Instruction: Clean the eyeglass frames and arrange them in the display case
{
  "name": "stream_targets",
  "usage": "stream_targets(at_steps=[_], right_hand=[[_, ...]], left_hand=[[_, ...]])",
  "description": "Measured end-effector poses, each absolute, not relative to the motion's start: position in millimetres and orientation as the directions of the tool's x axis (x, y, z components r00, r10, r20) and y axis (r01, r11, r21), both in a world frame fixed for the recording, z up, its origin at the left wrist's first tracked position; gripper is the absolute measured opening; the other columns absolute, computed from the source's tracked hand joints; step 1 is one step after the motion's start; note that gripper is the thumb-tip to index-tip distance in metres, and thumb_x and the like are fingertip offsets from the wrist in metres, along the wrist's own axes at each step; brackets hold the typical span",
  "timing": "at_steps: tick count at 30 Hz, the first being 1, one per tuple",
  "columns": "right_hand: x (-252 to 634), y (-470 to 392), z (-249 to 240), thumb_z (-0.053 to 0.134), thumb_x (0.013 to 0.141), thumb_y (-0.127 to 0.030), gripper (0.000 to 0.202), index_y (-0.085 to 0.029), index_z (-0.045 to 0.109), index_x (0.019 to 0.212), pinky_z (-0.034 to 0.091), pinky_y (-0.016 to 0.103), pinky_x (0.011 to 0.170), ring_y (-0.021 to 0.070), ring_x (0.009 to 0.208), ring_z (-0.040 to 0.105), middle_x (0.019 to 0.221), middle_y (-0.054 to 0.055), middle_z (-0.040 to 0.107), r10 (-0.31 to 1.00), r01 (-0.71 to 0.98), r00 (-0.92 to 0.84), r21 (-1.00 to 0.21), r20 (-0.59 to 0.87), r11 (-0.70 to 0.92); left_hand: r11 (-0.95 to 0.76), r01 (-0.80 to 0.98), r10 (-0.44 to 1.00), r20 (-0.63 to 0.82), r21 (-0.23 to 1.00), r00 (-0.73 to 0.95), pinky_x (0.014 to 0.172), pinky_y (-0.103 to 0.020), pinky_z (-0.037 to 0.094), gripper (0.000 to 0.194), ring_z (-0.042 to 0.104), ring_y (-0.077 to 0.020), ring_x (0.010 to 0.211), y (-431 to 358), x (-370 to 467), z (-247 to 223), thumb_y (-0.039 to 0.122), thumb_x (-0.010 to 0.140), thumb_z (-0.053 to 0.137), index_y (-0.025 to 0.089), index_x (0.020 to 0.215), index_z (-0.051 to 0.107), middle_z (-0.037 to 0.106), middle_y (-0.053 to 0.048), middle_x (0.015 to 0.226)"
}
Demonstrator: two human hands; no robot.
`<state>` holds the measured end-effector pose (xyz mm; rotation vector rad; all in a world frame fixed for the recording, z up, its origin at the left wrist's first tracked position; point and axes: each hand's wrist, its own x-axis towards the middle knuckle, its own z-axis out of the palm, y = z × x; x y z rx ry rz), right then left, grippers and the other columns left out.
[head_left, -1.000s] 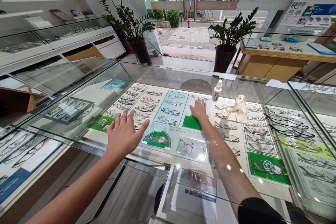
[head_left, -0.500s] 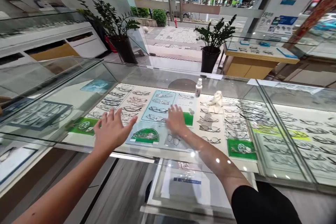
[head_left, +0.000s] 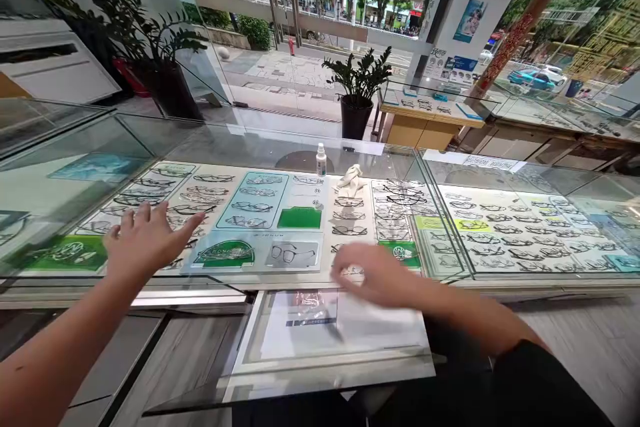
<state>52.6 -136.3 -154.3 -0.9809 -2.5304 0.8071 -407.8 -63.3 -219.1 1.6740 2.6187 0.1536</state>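
Note:
My left hand (head_left: pixel 145 240) is spread out with its palm down over the glass top of the display case (head_left: pixel 280 130). Nothing is in it. Rows of eyeglasses (head_left: pixel 250 207) lie beneath the glass, along with a green card (head_left: pixel 65 253) near that hand. Blurred by motion, my right hand (head_left: pixel 383 273) hovers by the front edge of the case with its fingers curved. Whether they hold anything is not clear. Beyond it, on the glass, stand a small white bottle (head_left: pixel 321 161) and a crumpled pale cloth (head_left: pixel 351 181).
Below the front edge an open drawer (head_left: pixel 385 340) juts out, with papers and a small clear packet (head_left: pixel 309 300) inside. Another glass case section (head_left: pixel 530 227) continues to the right. Potted plants (head_left: pixel 356 113) stand behind the case, before a glass front.
My right hand has drawn back toward me and to the right, off the middle of the glass. The view has turned right. My left hand remains spread over the case.

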Motion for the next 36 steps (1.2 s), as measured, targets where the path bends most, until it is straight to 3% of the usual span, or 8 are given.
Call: stream_targets(at_steps=[3, 6, 10, 18, 25, 28, 32, 36], right_hand=[[135, -66, -124, 0.05, 0.11, -0.032, 0.032, -0.021, 0.079, 0.112, 0.052, 0.051, 0.104, 0.0313, 0.12, 0.066, 0.128, 0.012, 0.078, 0.881, 0.843, -0.441, -0.257, 0.172, 0.472], [191, -7, -132, 0.043, 0.109, -0.024, 0.041, -0.016, 0.08, 0.121, 0.043, 0.056, 0.116, 0.0378, 0.143, 0.052, 0.159, 0.011, 0.063, 0.95, 0.951, -0.309, 0.04, 0.04, 0.308], [213, 24, -165, 0.037, 0.109, -0.024, 0.047, -0.017, 0.08, 0.128, 0.039, 0.053, 0.121, 0.0374, 0.151, 0.046, 0.166, 0.006, 0.057, 0.97, 0.964, -0.242, 0.106, -0.037, 0.244], [209, 35, -182, 0.034, 0.109, -0.026, 0.05, -0.019, 0.079, 0.129, 0.034, 0.05, 0.124, 0.0332, 0.147, 0.051, 0.156, 0.008, 0.066, 0.971, 0.967, -0.238, 0.093, 0.009, 0.237], [193, -17, -140, 0.039, 0.109, -0.034, 0.051, -0.014, 0.07, 0.143, 0.032, 0.059, 0.126, 0.0391, 0.154, 0.043, 0.161, 0.013, 0.06, 0.92, 0.941, -0.34, 0.068, 0.194, 0.333], [172, -71, -111, 0.04, 0.11, -0.042, 0.052, -0.018, 0.067, 0.148, 0.034, 0.063, 0.127, 0.0381, 0.153, 0.045, 0.158, 0.012, 0.063, 0.881, 0.889, -0.434, -0.065, 0.189, 0.452], [138, -145, -80, 0.045, 0.11, -0.054, 0.055, -0.023, 0.063, 0.152, 0.037, 0.061, 0.127, 0.0348, 0.152, 0.046, 0.159, 0.011, 0.061, 0.811, 0.767, -0.583, -0.357, -0.039, 0.534], [105, -195, -77, 0.052, 0.108, -0.057, 0.055, -0.024, 0.065, 0.15, 0.04, 0.051, 0.127, 0.0311, 0.149, 0.05, 0.158, 0.012, 0.06, 0.614, 0.621, -0.743, -0.618, -0.267, 0.483]], left_hand=[[0.419, 0.903, 0.906, 0.019, 0.092, -0.422, 0.131, -0.065, 0.02, 0.118, 0.017, -0.042, 0.168, -60, -411, -220, 0.091, 0.088, 0.007, 0.01, 0.172, 0.028, 0.018, -0.02, 0.182], [0.417, 0.904, 0.907, 0.027, 0.093, -0.421, 0.13, -0.065, 0.021, 0.118, 0.018, -0.0426, 0.168, -59, -410, -219, 0.09, 0.089, 0.009, 0.008, 0.172, 0.029, 0.02, -0.021, 0.182], [0.415, 0.904, 0.907, 0.024, 0.105, -0.42, 0.13, -0.065, 0.02, 0.118, 0.018, -0.0436, 0.168, -61, -409, -217, 0.089, 0.089, 0.01, 0.007, 0.171, 0.031, 0.018, -0.021, 0.182], [0.405, 0.91, 0.911, 0.046, 0.088, -0.41, 0.13, -0.064, 0.021, 0.114, 0.019, -0.0435, 0.168, -61, -415, -223, 0.087, 0.09, 0.011, 0.009, 0.171, 0.03, 0.018, -0.021, 0.182], [0.403, 0.909, 0.911, 0.052, 0.109, -0.41, 0.13, -0.065, 0.02, 0.114, 0.018, -0.0429, 0.168, -62, -416, -225, 0.087, 0.091, 0.014, 0.009, 0.171, 0.03, 0.017, -0.022, 0.182], [0.406, 0.907, 0.909, 0.05, 0.115, -0.413, 0.131, -0.065, 0.019, 0.114, 0.016, -0.0421, 0.169, -63, -416, -226, 0.088, 0.091, 0.015, 0.009, 0.171, 0.03, 0.017, -0.022, 0.182], [0.408, 0.904, 0.908, 0.043, 0.127, -0.416, 0.131, -0.065, 0.018, 0.114, 0.016, -0.0425, 0.168, -64, -415, -226, 0.089, 0.092, 0.016, 0.009, 0.172, 0.03, 0.017, -0.022, 0.182], [0.399, 0.905, 0.911, 0.052, 0.146, -0.41, 0.132, -0.066, 0.017, 0.114, 0.015, -0.043, 0.168, -65, -415, -228, 0.089, 0.092, 0.018, 0.008, 0.172, 0.029, 0.017, -0.022, 0.182]])
